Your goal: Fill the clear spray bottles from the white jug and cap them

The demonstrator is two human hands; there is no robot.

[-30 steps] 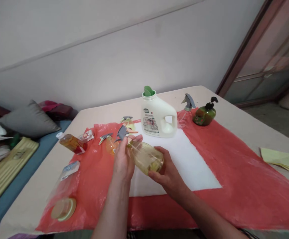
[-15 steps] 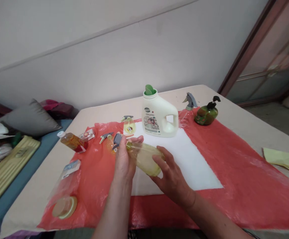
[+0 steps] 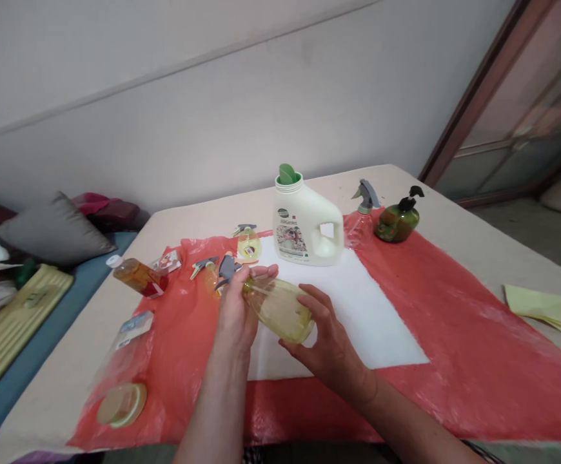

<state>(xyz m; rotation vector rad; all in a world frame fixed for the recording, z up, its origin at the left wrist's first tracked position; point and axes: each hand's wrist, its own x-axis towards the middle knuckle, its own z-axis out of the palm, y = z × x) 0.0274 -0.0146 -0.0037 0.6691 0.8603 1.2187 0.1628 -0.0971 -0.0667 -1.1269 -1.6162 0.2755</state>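
A grey cushion (image 3: 62, 232) and a slatted yellow board (image 3: 14, 335) rest on a blue surface (image 3: 0, 425) at the far left. Beside it stands a cloth-covered counter (image 3: 72, 348), partly spread with red plastic sheeting (image 3: 184, 361). Along the sheeting's left side are an amber bottle (image 3: 138, 276) with a white cap, leaning at a slant, then, nearer the front, clear packaging with a printed label (image 3: 135, 327) and a round, pale-rimmed container (image 3: 123, 405). Further in is an orange-tinted spray bottle (image 3: 210, 278), partly hidden, and behind that a small yellow spray bottle (image 3: 249, 247).

In the middle, above a white sheet (image 3: 367, 316), two hands hold a see-through yellow bottle (image 3: 283, 309), tilted, its neck to the left and base to the right. The left hand (image 3: 236, 312) is wrapped about the neck end, fingertips reaching out behind it. A grey trigger head (image 3: 227, 268) shows just past its thumb, in line with the neck; the hand hides any join. The right hand (image 3: 327, 335) grips the base, fingers curled over the top and thumb underneath.

Behind them stands a white jug (image 3: 309, 225), a green scoop (image 3: 287, 173) in its mouth. To its right are a clear spray bottle (image 3: 359, 227) and a green pump bottle (image 3: 396, 224); folded yellow paper or cloth (image 3: 544, 306) lies at the far right.
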